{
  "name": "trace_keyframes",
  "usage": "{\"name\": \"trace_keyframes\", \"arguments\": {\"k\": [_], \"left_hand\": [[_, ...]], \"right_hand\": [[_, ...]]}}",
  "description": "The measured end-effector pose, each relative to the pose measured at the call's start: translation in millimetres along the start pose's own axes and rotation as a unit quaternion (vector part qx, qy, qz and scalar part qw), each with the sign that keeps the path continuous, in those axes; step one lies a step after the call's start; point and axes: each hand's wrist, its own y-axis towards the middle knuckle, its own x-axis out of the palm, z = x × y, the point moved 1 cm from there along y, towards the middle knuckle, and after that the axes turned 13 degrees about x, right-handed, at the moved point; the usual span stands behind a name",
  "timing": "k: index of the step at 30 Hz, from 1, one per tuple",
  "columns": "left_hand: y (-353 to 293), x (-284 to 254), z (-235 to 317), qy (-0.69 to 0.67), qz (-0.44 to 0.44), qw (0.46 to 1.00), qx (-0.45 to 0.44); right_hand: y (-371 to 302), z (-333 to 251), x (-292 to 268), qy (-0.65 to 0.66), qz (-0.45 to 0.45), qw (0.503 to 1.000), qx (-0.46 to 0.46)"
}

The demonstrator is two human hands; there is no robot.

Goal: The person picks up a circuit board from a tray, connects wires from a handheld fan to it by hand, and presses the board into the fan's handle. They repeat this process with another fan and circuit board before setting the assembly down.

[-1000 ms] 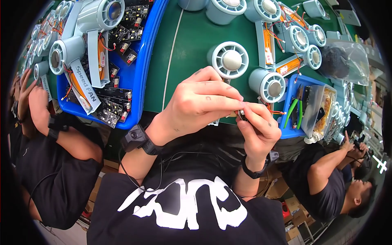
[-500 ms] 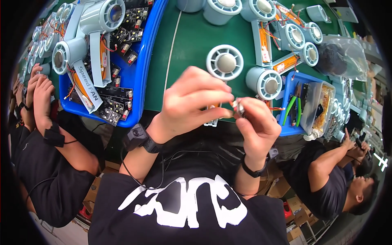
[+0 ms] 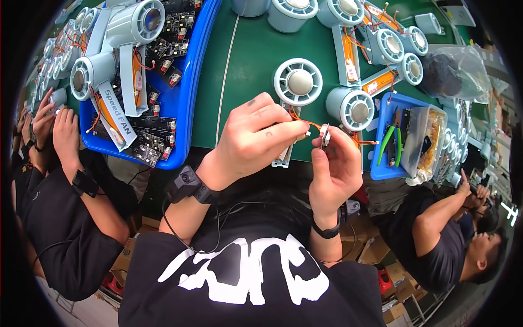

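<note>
My left hand [image 3: 253,139] pinches a cable's small white plug [image 3: 308,133] between thumb and fingertips. The cable's red and orange wires [image 3: 298,117] run back to a pale blue handheld fan [image 3: 298,83], which lies on the table just beyond my hands. Part of its handle [image 3: 280,161] shows beneath the left hand. Opposite the plug, my right hand [image 3: 339,171] grips a small circuit board [image 3: 326,135] by thumb and fingers, turned nearly edge-on. A small gap separates plug and board.
At left, a blue tray [image 3: 192,103] holds black circuit boards and fans. More fans [image 3: 351,109] with loose wires lie at far right. A smaller blue bin [image 3: 380,173] carries green-handled pliers [image 3: 388,144] beside a clear box. Co-workers sit on both sides.
My hands were close together, their fingertips meeting and blurred. Now they are slightly apart, with the plug and board in plain sight; my right hand has opened out somewhat around the board.
</note>
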Motion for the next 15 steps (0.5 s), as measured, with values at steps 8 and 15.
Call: {"name": "trace_keyframes", "arguments": {"k": [8,15], "left_hand": [[-5.0,6.3,-5.9,-0.054,0.015,0.998,-0.019],[-6.1,3.5,-10.6,-0.042,0.015,0.999,-0.009]], "right_hand": [[1.1,16.3,4.0,-0.028,-0.018,0.998,-0.057],[5.4,13.1,9.2,-0.089,0.005,0.994,-0.07]]}}
